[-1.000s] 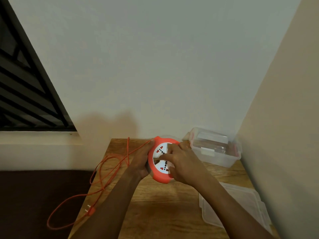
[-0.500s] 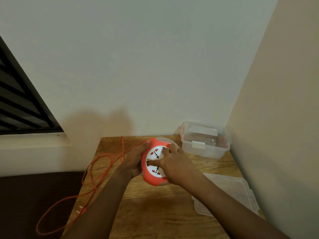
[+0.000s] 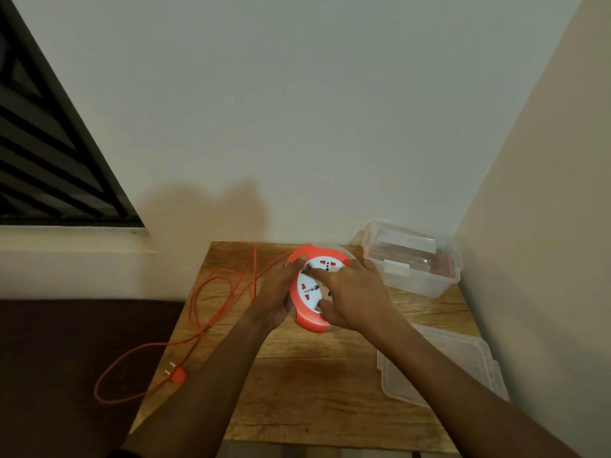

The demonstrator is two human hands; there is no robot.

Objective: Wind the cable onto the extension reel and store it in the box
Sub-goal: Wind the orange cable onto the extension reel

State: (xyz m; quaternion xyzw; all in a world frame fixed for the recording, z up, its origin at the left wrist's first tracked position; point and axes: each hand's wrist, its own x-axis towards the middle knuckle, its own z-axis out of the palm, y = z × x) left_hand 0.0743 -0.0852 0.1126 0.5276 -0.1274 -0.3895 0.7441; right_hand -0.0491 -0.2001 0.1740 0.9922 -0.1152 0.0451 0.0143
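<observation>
Left hand (image 3: 276, 294) and right hand (image 3: 355, 295) both grip the orange-rimmed, white-faced extension reel (image 3: 314, 292); no writing readable on it.

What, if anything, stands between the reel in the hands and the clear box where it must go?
Nothing visible does. The reel is held beside the box, bare table between them. The lid lies apart on the table, so the box is open.
</observation>
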